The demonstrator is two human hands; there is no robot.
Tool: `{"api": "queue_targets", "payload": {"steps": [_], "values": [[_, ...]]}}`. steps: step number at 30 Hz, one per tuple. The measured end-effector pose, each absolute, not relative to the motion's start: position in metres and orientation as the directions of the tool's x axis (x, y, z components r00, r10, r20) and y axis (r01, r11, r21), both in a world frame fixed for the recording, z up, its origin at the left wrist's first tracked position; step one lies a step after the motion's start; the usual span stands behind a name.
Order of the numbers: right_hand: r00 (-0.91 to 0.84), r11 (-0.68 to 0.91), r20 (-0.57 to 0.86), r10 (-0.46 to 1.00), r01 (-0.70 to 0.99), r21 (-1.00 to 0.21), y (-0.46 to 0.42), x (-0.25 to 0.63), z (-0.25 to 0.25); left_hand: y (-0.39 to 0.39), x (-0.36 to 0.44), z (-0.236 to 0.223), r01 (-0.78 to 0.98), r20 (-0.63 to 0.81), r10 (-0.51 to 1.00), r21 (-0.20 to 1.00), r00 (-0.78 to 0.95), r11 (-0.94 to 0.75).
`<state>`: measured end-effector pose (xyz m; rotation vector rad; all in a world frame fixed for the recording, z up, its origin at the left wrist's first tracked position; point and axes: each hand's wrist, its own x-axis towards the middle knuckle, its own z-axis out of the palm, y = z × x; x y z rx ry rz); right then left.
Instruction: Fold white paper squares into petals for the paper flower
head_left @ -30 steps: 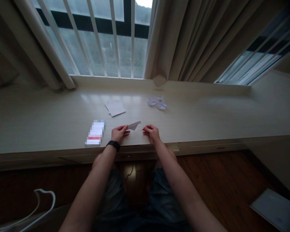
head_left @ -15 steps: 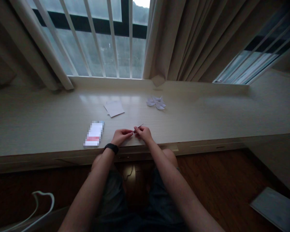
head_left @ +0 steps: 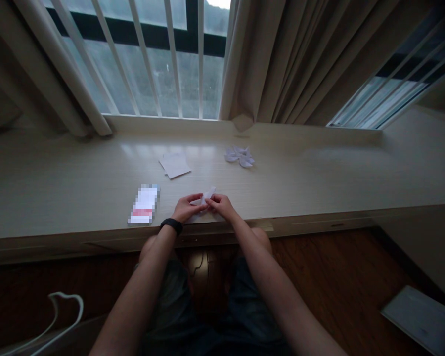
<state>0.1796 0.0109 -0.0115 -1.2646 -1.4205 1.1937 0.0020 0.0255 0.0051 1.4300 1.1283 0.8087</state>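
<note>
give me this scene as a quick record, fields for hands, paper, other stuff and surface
left hand: gripping the white paper, dark wristband on its wrist
right hand: gripping the same paper
paper in hands: partly hidden, exact folds unclear
flat sheets: overlapping, beyond the left hand
folded paper pieces: grouped, right of the sheets
phone: left of the left hand, screen pixelated
surface: pale countertop below a barred window

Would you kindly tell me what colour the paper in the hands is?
The paper looks white, as best seen in the head view.
</note>
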Motion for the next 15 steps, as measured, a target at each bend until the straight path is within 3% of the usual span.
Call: {"api": "queue_targets", "payload": {"steps": [8, 15], "values": [[-0.105, 0.036, 0.017, 0.994, 0.186, -0.982, 0.0088, 0.1798, -0.0122, 0.0279, 0.0005, -0.0033, 0.159, -0.110, 0.942, 0.985, 0.316, 0.061], [-0.144, 0.062, 0.034, 0.989, 0.196, -0.979, 0.0093, 0.1811, -0.0115, 0.0267, 0.0000, 0.0011, 0.261, -0.092, 0.939, 0.965, 0.331, 0.003]]}}
